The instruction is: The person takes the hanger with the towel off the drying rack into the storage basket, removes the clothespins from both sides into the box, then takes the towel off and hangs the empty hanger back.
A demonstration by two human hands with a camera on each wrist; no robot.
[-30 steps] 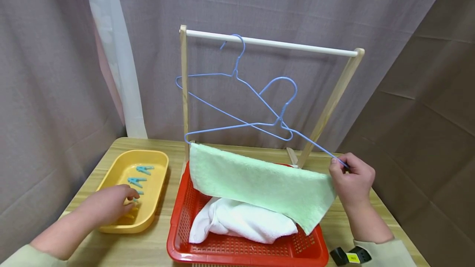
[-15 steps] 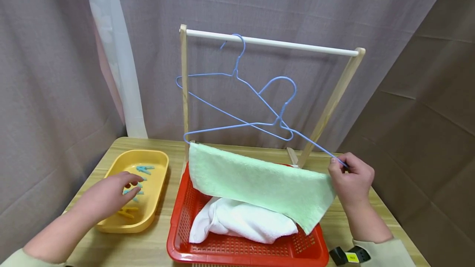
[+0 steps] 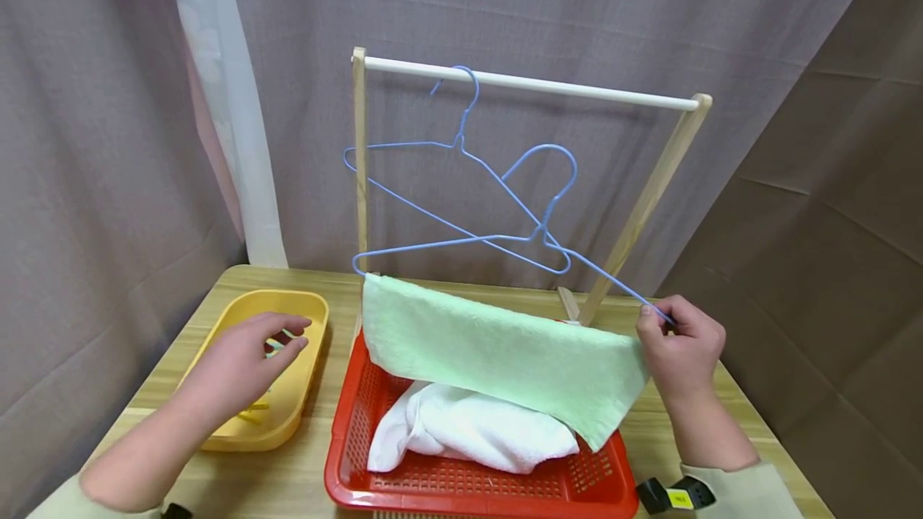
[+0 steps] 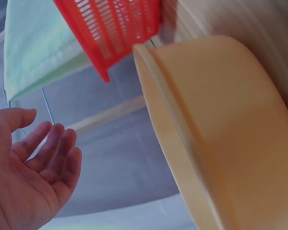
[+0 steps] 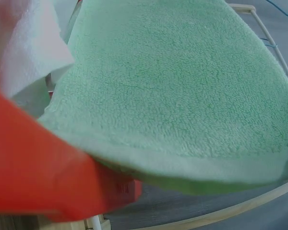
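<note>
My right hand [image 3: 681, 347] grips the right end of a blue wire hanger [image 3: 447, 244]. Over the hanger's lower bar hangs a light green towel [image 3: 497, 343], which fills much of the right wrist view [image 5: 182, 86]. My left hand [image 3: 248, 359] hovers above the yellow tray [image 3: 310, 375], thumb and fingers apart. The left wrist view shows that hand [image 4: 33, 167] loosely bent with nothing in it. Bits of teal clothespins [image 3: 274, 348] show past the fingers, and a yellow clothespin [image 3: 252, 408] lies in the tray; the rest is hidden by the hand.
A red basket [image 3: 476, 500] holding a crumpled white towel [image 3: 476, 431] stands under the green towel. Behind it rises a wooden rack with a white rod [image 3: 577, 88], from which a second blue hanger [image 3: 421, 217] hangs. Grey curtains enclose the table.
My left hand has risen out of the tray and moved right, toward the green towel. The held hanger's left end has lifted slightly; the right hand keeps its grip.
</note>
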